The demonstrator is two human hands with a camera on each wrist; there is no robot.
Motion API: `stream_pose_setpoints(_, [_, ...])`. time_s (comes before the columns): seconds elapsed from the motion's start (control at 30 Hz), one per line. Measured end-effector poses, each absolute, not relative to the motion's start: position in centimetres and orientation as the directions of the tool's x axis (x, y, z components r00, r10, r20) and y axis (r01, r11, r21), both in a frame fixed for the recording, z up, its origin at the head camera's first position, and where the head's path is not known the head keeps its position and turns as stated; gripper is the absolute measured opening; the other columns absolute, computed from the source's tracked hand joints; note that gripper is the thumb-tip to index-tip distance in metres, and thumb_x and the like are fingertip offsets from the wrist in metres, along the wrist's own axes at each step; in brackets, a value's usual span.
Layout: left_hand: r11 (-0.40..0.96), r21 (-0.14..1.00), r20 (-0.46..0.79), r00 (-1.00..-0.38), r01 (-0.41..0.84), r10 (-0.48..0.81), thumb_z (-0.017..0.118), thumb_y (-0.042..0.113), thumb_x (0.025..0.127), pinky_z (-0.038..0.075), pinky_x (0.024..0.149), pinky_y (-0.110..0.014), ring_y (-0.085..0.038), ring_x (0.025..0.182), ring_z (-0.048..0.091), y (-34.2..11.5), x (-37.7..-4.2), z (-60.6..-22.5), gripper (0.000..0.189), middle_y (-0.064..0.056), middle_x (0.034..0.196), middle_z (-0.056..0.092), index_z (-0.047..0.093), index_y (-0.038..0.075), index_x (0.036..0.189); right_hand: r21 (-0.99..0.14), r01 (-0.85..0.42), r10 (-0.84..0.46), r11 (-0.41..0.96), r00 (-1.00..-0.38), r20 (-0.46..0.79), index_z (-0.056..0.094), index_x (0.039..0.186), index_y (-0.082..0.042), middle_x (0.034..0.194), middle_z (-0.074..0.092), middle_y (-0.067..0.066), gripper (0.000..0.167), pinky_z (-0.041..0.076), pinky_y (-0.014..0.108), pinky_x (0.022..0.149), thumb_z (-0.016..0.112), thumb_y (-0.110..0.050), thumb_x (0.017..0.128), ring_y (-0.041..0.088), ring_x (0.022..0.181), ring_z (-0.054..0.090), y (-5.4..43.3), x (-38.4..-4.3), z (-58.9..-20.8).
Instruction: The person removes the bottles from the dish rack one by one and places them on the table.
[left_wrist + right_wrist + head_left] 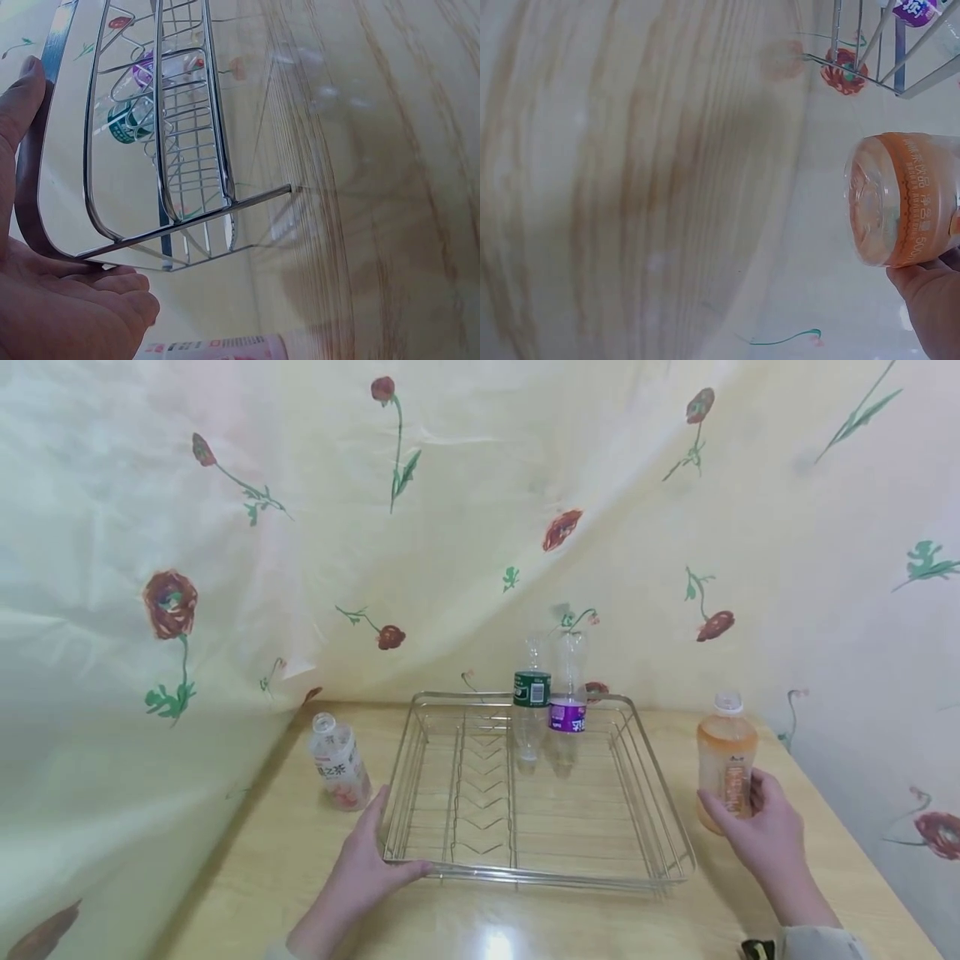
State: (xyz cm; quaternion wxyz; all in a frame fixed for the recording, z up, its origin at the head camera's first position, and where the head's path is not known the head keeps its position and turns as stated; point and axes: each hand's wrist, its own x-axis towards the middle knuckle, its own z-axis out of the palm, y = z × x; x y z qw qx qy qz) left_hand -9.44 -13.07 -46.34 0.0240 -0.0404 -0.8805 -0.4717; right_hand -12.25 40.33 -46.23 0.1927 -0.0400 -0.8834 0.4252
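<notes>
A silver wire dish rack (577, 827) occupies the middle of the table. At its near left corner my left hand (367, 860) holds the rim, thumb along the front and fingers by the left side. My right hand (768, 835) grips an orange-labelled plastic bottle (727, 747) to the right of the rack. In the right wrist view the base of this bottle (870, 201) shows, raised off the tabletop. Inside the rack, near its back edge, stand a clear bottle with a green label (532, 689) and another with a purple label (567, 714).
Left of the rack, a clear bottle with a pink and white label (340, 764) stands on the wooden table (247, 868). A flower-patterned sheet (480, 527) hangs behind the table and along both sides. A small dark object (757, 949) shows by the right sleeve.
</notes>
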Motion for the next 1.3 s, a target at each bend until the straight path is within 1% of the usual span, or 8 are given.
stream_pose_setpoints(0.2, [0.567, 0.817, 0.088, -0.995, 0.101, 0.051, 0.093, 0.056, 0.062, 0.028, 0.109, -0.066, -0.05, 0.143, 0.025, -12.9, -8.8, -46.8, 0.133, -0.023, 0.162, 0.023, 0.019, 0.009, 0.162, -0.729, -0.125, 0.226, 0.673, -0.904, 0.364, 0.036, 0.149, 0.01, 0.137, 0.046, 0.043, 0.083, 0.036, 0.004, 0.086, 0.08, -0.03, 0.091, 0.061, 0.121, 0.048, 40.8, -12.0, -47.1])
stream_pose_setpoints(0.27, [0.57, 0.813, 0.101, -0.993, 0.115, 0.056, 0.092, 0.057, 0.062, 0.029, 0.109, -0.065, -0.05, 0.144, 0.025, -13.0, -8.9, -46.6, 0.133, -0.024, 0.162, 0.023, 0.019, 0.009, 0.162, -0.731, -0.128, 0.23, 0.67, -0.901, 0.368, 0.037, 0.149, 0.009, 0.137, 0.047, 0.042, 0.082, 0.037, 0.003, 0.085, 0.08, -0.03, 0.091, 0.06, 0.121, 0.049, 40.7, -12.2, -47.2])
stream_pose_setpoints(0.43, [0.579, 0.805, 0.107, -0.992, 0.128, 0.07, 0.091, 0.058, 0.062, 0.027, 0.111, -0.063, -0.047, 0.145, 0.023, -13.1, -8.9, -46.3, 0.134, -0.022, 0.163, 0.02, 0.016, 0.009, 0.163, -0.752, -0.086, 0.238, 0.653, -0.92, 0.311, 0.034, 0.149, 0.009, 0.139, 0.045, 0.042, 0.084, 0.039, 0.005, 0.085, 0.078, -0.034, 0.092, 0.059, 0.124, 0.047, 40.6, -12.1, -47.4])
stream_pose_setpoints(0.67, [0.601, 0.787, 0.116, -0.99, 0.138, 0.076, 0.089, 0.062, 0.062, 0.026, 0.113, -0.062, -0.047, 0.145, 0.024, -13.1, -9.4, -46.4, 0.136, -0.023, 0.163, 0.02, 0.015, 0.008, 0.163, -0.779, -0.043, 0.268, 0.626, -0.926, 0.267, 0.034, 0.15, 0.008, 0.14, 0.048, 0.037, 0.083, 0.042, 0.002, 0.079, 0.075, -0.037, 0.094, 0.052, 0.123, 0.05, 41.1, -12.7, -47.6])
stream_pose_setpoints(0.83, [0.607, 0.785, 0.095, -0.992, 0.122, 0.077, 0.089, 0.063, 0.062, 0.026, 0.113, -0.062, -0.047, 0.145, 0.023, -13.2, -9.4, -46.0, 0.137, -0.022, 0.164, 0.019, 0.014, 0.011, 0.164, -0.798, -0.003, 0.294, 0.603, -0.929, 0.226, 0.035, 0.148, 0.007, 0.138, 0.051, 0.033, 0.081, 0.045, 0.004, 0.074, 0.075, -0.037, 0.094, 0.04, 0.116, 0.054, 41.0, -13.1, -47.5])
stream_pose_setpoints(1.07, [0.602, 0.79, 0.09, -0.993, 0.118, 0.077, 0.09, 0.061, 0.061, 0.026, 0.113, -0.062, -0.048, 0.146, 0.022, -13.3, -9.7, -45.6, 0.137, -0.022, 0.164, 0.017, 0.013, 0.011, 0.164, -0.814, 0.019, 0.315, 0.581, -0.927, 0.203, 0.035, 0.147, 0.006, 0.137, 0.052, 0.029, 0.08, 0.046, 0.005, 0.076, 0.075, -0.038, 0.094, 0.023, 0.11, 0.054, 40.7, -13.4, -47.0])
stream_pose_setpoints(1.2, [0.599, 0.794, 0.076, -0.994, 0.105, 0.073, 0.09, 0.061, 0.062, 0.026, 0.113, -0.063, -0.047, 0.146, 0.023, -13.2, -9.7, -45.8, 0.136, -0.021, 0.164, 0.019, 0.014, 0.013, 0.164, -0.81, 0.028, 0.334, 0.586, -0.919, 0.21, 0.04, 0.146, 0.004, 0.136, 0.054, 0.026, 0.074, 0.045, 0.005, 0.075, 0.074, -0.037, 0.094, 0.008, 0.105, 0.053, 40.8, -13.3, -47.1])
stream_pose_setpoints(1.3, [0.599, 0.795, 0.063, -0.995, 0.094, 0.072, 0.09, 0.061, 0.063, 0.027, 0.112, -0.064, -0.048, 0.145, 0.023, -13.1, -9.6, -45.8, 0.135, -0.021, 0.164, 0.02, 0.014, 0.014, 0.164, -0.806, 0.022, 0.344, 0.591, -0.911, 0.228, 0.045, 0.142, 0.004, 0.132, 0.057, 0.025, 0.068, 0.046, 0.006, 0.073, 0.075, -0.034, 0.094, 0.001, 0.098, 0.052, 40.8, -13.3, -47.2])
